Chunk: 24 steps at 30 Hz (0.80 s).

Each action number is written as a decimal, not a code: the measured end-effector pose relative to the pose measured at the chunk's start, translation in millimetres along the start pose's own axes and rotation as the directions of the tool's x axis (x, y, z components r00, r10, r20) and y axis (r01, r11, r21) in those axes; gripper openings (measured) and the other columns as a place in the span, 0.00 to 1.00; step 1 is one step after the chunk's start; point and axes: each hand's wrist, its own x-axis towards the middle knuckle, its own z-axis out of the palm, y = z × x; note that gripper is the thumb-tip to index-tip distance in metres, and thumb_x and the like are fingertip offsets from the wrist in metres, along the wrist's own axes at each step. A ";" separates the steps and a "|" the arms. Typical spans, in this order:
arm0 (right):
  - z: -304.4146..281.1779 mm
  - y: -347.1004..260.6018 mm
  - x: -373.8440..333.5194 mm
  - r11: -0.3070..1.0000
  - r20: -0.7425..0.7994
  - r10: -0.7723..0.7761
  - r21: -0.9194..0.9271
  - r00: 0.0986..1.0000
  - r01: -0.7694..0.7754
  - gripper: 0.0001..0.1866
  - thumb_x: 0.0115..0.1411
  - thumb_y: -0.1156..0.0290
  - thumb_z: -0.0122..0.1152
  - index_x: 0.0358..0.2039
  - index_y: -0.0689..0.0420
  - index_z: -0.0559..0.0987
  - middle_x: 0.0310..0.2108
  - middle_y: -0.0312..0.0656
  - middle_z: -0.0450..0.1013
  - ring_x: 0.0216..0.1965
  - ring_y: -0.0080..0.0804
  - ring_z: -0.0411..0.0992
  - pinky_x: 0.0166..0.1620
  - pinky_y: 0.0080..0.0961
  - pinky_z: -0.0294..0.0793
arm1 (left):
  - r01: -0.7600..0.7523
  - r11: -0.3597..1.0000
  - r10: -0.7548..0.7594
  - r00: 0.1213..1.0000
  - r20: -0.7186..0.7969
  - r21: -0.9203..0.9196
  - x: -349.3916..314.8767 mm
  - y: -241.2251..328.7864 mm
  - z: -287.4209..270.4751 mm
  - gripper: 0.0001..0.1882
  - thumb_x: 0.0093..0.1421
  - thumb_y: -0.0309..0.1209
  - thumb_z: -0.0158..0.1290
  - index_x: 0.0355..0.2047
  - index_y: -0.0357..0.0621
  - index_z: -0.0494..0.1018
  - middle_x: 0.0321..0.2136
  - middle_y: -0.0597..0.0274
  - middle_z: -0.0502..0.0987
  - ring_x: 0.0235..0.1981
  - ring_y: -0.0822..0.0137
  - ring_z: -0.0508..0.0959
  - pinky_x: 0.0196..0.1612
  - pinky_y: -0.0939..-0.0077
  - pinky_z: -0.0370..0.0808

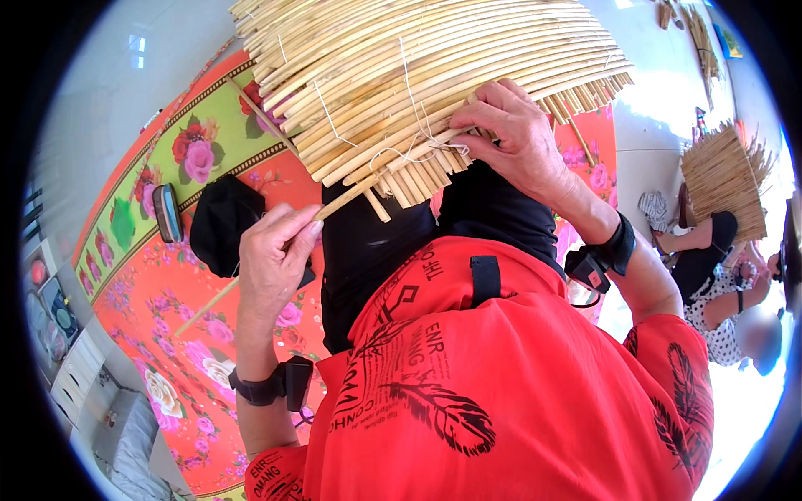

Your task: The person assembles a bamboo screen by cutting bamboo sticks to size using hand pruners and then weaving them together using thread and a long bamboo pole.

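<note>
A mat of pale reed stalks (434, 75), bound with white string (407, 79), lies across my lap. Its near edge has several short cut stalks jutting out. My left hand (276, 250) pinches the end of a single reed stalk (342, 199) at the mat's near left edge. My right hand (514, 138) bends over the mat's near edge, thumb and fingers drawn together by the loose string loops. Whatever is between those fingertips is too small to make out. Both wrists wear black bands with a small box.
A red floral cloth (134, 309) spreads under me. On it, to my left, lie a black cap (227, 224), a small dark case (168, 213) and a loose stalk (207, 307). At far right, another person (727, 284) sits by a second reed mat (723, 179).
</note>
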 end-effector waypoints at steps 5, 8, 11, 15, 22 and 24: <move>4.3 6.4 -0.6 0.999 0.001 -0.051 -0.005 0.999 0.051 0.09 0.46 0.71 0.67 0.29 0.53 0.77 0.27 0.37 0.66 0.33 0.38 0.67 0.38 0.33 0.69 | -0.026 0.999 0.026 0.999 -0.022 0.028 0.7 0.9 1.3 0.09 0.56 0.22 0.58 0.39 0.34 0.78 0.19 0.61 0.69 0.19 0.72 0.72 0.24 0.79 0.67; 4.9 9.0 -0.4 0.997 0.010 -0.070 -0.018 0.997 0.070 0.09 0.46 0.71 0.66 0.29 0.53 0.76 0.27 0.36 0.65 0.33 0.38 0.67 0.38 0.33 0.69 | -0.031 0.999 0.032 0.999 -0.022 0.043 1.1 0.2 1.9 0.10 0.56 0.21 0.58 0.39 0.34 0.78 0.20 0.60 0.70 0.20 0.71 0.73 0.25 0.79 0.68; 4.6 10.1 0.3 0.996 0.017 -0.082 -0.019 0.997 0.082 0.09 0.46 0.71 0.66 0.29 0.52 0.76 0.27 0.36 0.65 0.33 0.38 0.67 0.38 0.33 0.69 | -0.008 1.000 0.008 1.000 -0.029 0.012 -0.5 -0.8 3.4 0.10 0.55 0.21 0.59 0.39 0.34 0.78 0.23 0.60 0.73 0.21 0.71 0.75 0.27 0.80 0.70; 4.4 10.6 0.4 0.996 0.021 -0.084 -0.008 0.996 0.084 0.09 0.46 0.71 0.66 0.29 0.52 0.76 0.27 0.36 0.65 0.33 0.38 0.67 0.38 0.33 0.69 | 0.052 0.994 -0.057 0.997 -0.049 -0.091 -3.0 -7.6 10.4 0.11 0.55 0.21 0.59 0.39 0.34 0.77 0.25 0.58 0.77 0.24 0.71 0.77 0.30 0.81 0.72; 12.3 15.5 1.3 0.986 -0.012 -0.166 0.013 0.986 0.166 0.10 0.47 0.70 0.68 0.31 0.53 0.78 0.29 0.37 0.68 0.33 0.38 0.68 0.37 0.32 0.69 | 0.021 0.998 -0.021 1.000 0.006 -0.055 3.8 -7.9 4.9 0.10 0.55 0.22 0.60 0.37 0.33 0.77 0.21 0.58 0.75 0.21 0.70 0.76 0.27 0.79 0.71; 14.2 15.8 1.9 0.984 -0.023 -0.176 0.003 0.984 0.176 0.11 0.45 0.72 0.68 0.30 0.53 0.77 0.28 0.37 0.67 0.33 0.37 0.68 0.38 0.32 0.69 | 0.026 0.998 -0.025 1.000 0.014 -0.059 4.5 -10.0 4.8 0.10 0.55 0.23 0.60 0.37 0.33 0.78 0.21 0.58 0.75 0.20 0.70 0.75 0.26 0.79 0.70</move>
